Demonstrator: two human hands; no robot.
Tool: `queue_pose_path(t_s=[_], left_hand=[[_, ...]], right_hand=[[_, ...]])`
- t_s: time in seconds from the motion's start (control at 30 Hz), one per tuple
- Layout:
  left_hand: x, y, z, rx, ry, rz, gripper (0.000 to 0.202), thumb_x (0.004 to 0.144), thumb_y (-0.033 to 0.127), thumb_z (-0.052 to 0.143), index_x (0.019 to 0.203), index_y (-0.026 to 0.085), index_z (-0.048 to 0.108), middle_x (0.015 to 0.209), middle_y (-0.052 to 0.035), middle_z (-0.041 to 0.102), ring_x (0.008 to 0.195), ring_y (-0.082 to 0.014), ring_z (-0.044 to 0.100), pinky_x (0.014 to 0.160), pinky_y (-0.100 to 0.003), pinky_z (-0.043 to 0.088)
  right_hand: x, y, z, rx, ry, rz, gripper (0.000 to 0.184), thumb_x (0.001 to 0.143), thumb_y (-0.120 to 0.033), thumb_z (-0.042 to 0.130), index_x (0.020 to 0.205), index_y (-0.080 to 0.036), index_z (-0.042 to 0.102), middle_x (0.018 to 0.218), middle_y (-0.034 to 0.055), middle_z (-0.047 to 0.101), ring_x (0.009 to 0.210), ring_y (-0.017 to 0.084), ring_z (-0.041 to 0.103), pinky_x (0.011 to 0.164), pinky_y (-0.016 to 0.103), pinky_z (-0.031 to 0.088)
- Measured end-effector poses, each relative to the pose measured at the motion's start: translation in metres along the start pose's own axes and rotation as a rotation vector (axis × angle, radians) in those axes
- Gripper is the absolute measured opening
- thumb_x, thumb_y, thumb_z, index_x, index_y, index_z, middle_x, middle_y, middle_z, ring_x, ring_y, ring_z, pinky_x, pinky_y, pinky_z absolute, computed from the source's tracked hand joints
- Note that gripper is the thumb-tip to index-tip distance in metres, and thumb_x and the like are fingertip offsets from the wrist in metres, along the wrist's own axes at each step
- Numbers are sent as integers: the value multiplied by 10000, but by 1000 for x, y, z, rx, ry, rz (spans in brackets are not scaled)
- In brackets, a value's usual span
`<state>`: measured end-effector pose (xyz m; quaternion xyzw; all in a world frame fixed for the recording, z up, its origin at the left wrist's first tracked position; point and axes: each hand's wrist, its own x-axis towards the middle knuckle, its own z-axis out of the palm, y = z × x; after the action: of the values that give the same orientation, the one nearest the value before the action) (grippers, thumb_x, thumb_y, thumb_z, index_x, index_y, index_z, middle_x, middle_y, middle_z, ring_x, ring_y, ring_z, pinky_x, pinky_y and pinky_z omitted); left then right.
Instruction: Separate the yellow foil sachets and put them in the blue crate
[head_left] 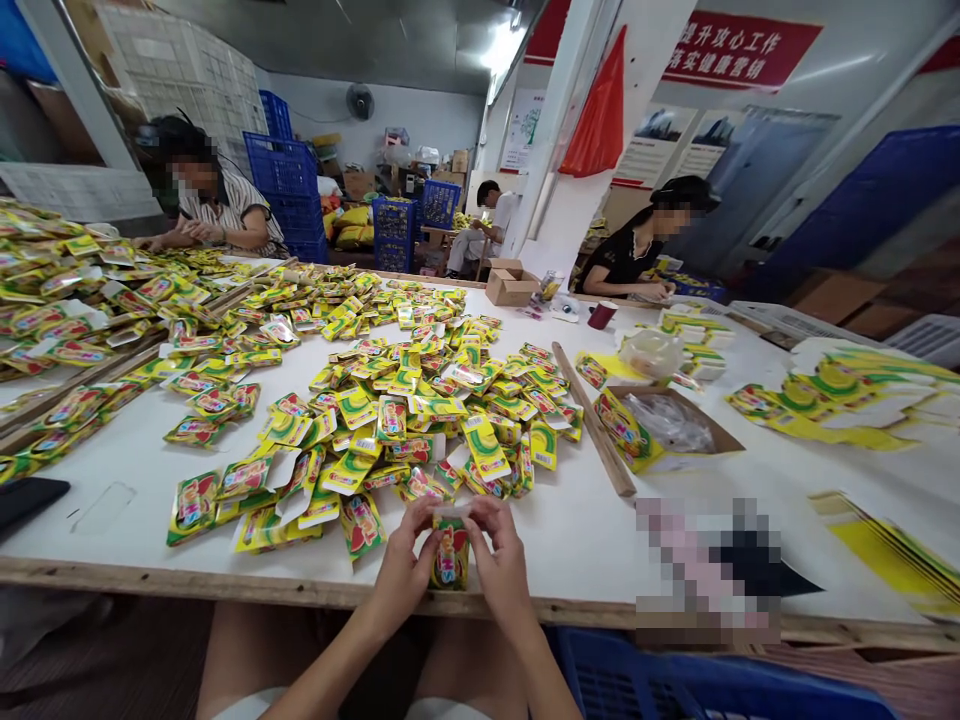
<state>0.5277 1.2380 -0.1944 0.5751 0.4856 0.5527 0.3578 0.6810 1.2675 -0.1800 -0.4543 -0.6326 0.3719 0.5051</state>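
A small yellow-and-green printed plastic sachet [450,556] is being held upright at the near edge of the white bench [600,520], pinched between both hands. The left hand [401,572] is closing its grip on the sachet's left side, thumb and fingertips meeting near the clear top strip. The right hand [501,560] is gripping the right side in the same way, fingers curled over the top edge. Just beyond the hands, a wide loose heap of matching yellow-and-green sachets [390,420] is lying across the bench, some with white card backs showing. To the right of the heap, a long bare wooden stick [594,418] is lying at a slant, and beside it an open brown cardboard box [667,425] is holding a clear plastic bag and more sachets. Stacks of yellow printed card sheets [847,395] are lying at the far right. Across the bench, a person in a striped top [221,210] and a person in a black top [637,255] are sitting, each with hands on the bench surface.
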Motion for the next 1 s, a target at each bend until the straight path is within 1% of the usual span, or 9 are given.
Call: queue_pose_path(t_s=[0.2,0.37,0.47,0.57,0.67,0.77,0.87,0.93,1.0], left_hand=[[1,13,-1,25,-79,13,162,901,260,545,992,206,668,1089,-86,705,1048,-220,646,944,-363,488],[12,23,-1,-4,-42,-124,174,874,261,575,986,185,684,980,-71,729,877,-196,670,813,-312,516],[21,22,-2,10,-60,-162,168,850,246,600,957,175,709,856,-48,734,765,-179,654,723,-280,508],[20,15,-4,-42,-84,-144,172,857,268,605,945,180,723,874,-53,735,808,-187,660,757,-289,514],[10,11,-6,-100,-92,-100,176,867,274,605,974,200,724,967,-68,730,892,-201,670,820,-311,520],[0,14,-10,-36,-127,-27,158,878,253,594,946,221,733,980,-68,725,931,-202,668,851,-315,515],[-3,17,-19,146,-150,39,194,905,263,547,1025,234,697,1080,-78,692,1022,-210,636,882,-327,505],[1,14,-27,305,-118,17,268,912,278,517,1154,230,621,1162,-97,651,991,-214,638,846,-340,518],[10,8,-31,474,-96,-55,331,906,282,502,1225,213,559,1224,-122,610,957,-230,646,815,-364,522]], right_hand=[[-7,-8,-3,-53,-90,-120,109,886,-268,599,917,-216,690,968,61,672,947,206,622,844,319,505],[4,-16,1,-83,-47,-81,124,888,-274,582,871,-194,674,861,45,665,810,186,620,719,276,497],[12,-18,0,-114,-88,-52,141,878,-284,587,816,-183,663,783,33,653,705,171,599,656,263,479],[9,-14,-1,-84,-112,-41,160,882,-303,587,797,-184,654,796,39,655,747,182,614,679,268,489],[-3,-6,4,-1,-107,-8,150,888,-319,585,887,-190,661,879,54,680,840,199,642,737,282,515],[-14,-8,6,-7,-105,-3,161,894,-322,567,910,-200,670,894,53,691,847,200,655,756,287,528],[-24,-23,-28,-182,-2,-64,205,900,-358,534,859,-219,680,904,53,696,872,210,654,783,297,524],[-33,-32,-81,-388,131,-40,245,893,-418,521,880,-232,680,897,58,701,847,225,657,752,313,526],[-46,-32,-148,-673,211,41,306,823,-521,571,872,-245,693,860,69,708,779,258,662,694,353,524]])
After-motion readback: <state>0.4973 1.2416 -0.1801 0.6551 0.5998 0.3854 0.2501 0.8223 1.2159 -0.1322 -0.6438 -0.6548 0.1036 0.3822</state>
